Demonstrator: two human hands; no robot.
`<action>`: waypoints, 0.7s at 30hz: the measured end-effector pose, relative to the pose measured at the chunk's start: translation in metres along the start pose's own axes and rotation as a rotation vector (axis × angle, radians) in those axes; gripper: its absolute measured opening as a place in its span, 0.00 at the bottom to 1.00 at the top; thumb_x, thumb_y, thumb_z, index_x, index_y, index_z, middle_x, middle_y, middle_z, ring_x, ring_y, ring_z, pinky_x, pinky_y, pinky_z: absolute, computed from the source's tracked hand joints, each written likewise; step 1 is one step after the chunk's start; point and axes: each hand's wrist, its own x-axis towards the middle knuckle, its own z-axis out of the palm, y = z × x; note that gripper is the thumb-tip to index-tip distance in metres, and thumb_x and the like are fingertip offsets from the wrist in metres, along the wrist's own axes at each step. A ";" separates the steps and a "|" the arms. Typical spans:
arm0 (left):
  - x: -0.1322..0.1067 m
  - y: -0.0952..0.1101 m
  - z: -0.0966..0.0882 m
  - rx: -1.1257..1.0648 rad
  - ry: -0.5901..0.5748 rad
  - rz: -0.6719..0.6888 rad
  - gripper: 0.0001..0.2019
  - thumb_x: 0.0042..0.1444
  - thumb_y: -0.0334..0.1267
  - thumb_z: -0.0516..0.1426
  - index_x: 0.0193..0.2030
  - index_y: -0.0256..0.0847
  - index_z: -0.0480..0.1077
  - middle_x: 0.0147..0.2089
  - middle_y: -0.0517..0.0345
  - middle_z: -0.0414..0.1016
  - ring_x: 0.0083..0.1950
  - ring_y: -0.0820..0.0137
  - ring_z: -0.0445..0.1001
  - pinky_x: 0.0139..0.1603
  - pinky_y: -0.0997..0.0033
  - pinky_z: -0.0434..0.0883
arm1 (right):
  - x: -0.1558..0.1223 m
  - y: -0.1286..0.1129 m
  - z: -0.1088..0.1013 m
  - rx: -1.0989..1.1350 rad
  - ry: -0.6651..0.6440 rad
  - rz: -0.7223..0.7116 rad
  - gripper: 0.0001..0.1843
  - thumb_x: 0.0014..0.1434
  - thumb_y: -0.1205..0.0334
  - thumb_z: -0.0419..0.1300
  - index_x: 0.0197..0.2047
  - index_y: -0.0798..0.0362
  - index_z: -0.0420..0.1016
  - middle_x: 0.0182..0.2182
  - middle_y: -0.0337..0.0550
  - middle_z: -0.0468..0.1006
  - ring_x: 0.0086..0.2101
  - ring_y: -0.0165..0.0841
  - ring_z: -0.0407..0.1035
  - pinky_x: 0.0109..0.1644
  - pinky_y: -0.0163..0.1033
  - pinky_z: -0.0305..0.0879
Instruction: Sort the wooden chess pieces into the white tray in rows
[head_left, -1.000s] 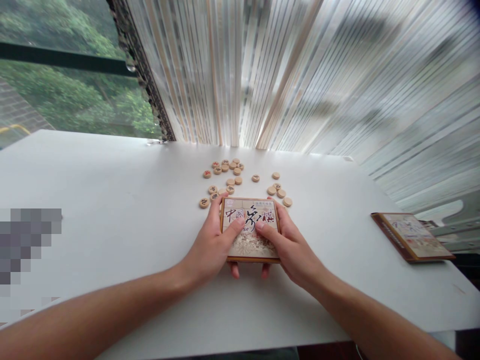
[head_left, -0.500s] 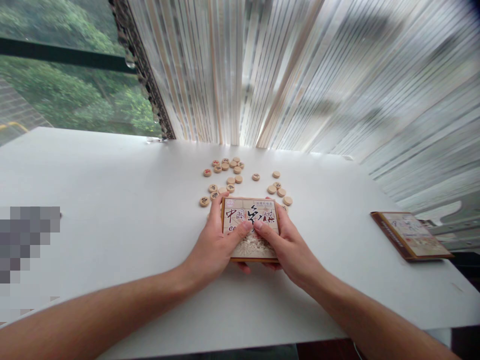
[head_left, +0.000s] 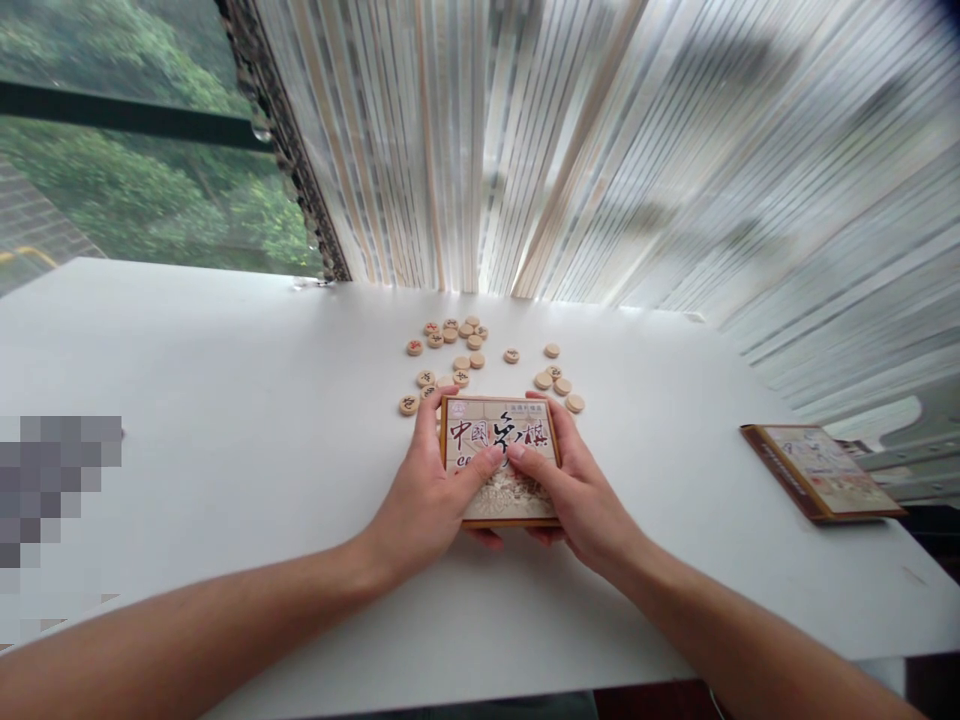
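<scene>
Between my two hands is a flat Chinese chess box (head_left: pixel 510 495), its printed cover with large dark characters facing up. My left hand (head_left: pixel 439 465) grips its left side, thumb across the cover and fingertips showing under the near edge. On the right side, my right hand (head_left: pixel 581 480) holds it the same way, the two thumb tips close together. Beyond the box, several round wooden chess pieces (head_left: pixel 461 363) lie scattered, some with red or black characters up, others plain side up. The box and hands hide part of the nearer pieces.
A second box with a similar printed cover (head_left: pixel 832 470) lies near the right edge of the white table (head_left: pixel 262 430). A striped sheer curtain (head_left: pixel 480 140) hangs along the far side. At the upper left, a window (head_left: pixel 150 190) shows trees.
Both hands keep their hold on the box, which has barely shifted. The pieces and the second box stay in place.
</scene>
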 end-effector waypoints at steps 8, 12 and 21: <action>-0.002 0.003 0.002 -0.034 0.000 -0.053 0.35 0.58 0.44 0.70 0.64 0.53 0.53 0.63 0.43 0.74 0.30 0.59 0.85 0.13 0.63 0.80 | -0.003 0.000 -0.001 -0.002 -0.047 -0.001 0.38 0.60 0.49 0.71 0.68 0.37 0.59 0.36 0.36 0.77 0.17 0.28 0.67 0.09 0.28 0.59; -0.002 0.004 0.003 -0.051 -0.011 -0.060 0.32 0.60 0.44 0.69 0.62 0.54 0.53 0.64 0.46 0.74 0.31 0.59 0.86 0.13 0.64 0.80 | -0.004 0.000 -0.001 0.008 -0.057 0.000 0.36 0.61 0.51 0.70 0.66 0.37 0.59 0.36 0.36 0.78 0.17 0.28 0.67 0.09 0.28 0.60; 0.002 -0.003 0.001 -0.085 0.008 -0.074 0.30 0.71 0.55 0.57 0.74 0.69 0.47 0.64 0.45 0.73 0.28 0.60 0.85 0.12 0.63 0.79 | -0.002 0.002 0.001 0.011 -0.004 0.017 0.37 0.70 0.44 0.61 0.76 0.33 0.51 0.38 0.42 0.78 0.15 0.27 0.66 0.09 0.29 0.61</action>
